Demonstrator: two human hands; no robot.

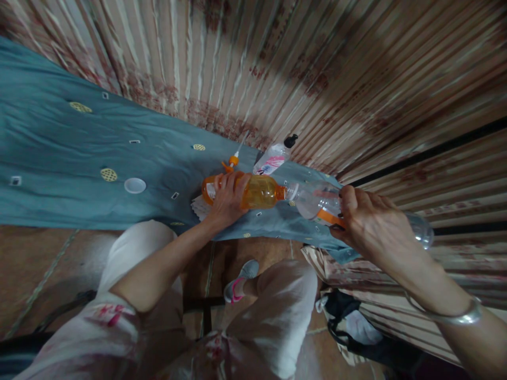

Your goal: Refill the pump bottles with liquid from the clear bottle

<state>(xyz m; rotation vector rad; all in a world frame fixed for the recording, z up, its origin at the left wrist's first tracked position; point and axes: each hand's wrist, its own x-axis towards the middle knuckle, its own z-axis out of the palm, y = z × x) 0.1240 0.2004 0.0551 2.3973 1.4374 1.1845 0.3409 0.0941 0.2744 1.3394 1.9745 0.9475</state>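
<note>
"Fingers (242, 186) of the left hand (228, 200) are gripping an orange bottle (262, 191) above the bench's (47, 158) right half. What is the right hand (370, 226) doing?"

"Gripping a clear bottle (311, 201), mouths appearing to meet. Keeping both steadily in line is probably preventing spills."

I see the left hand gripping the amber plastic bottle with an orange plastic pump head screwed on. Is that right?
Not quite: the head view shows the orange plastic pump head detached, on the teal patterned cloth. The left hand does grip the amber plastic bottle.
</note>
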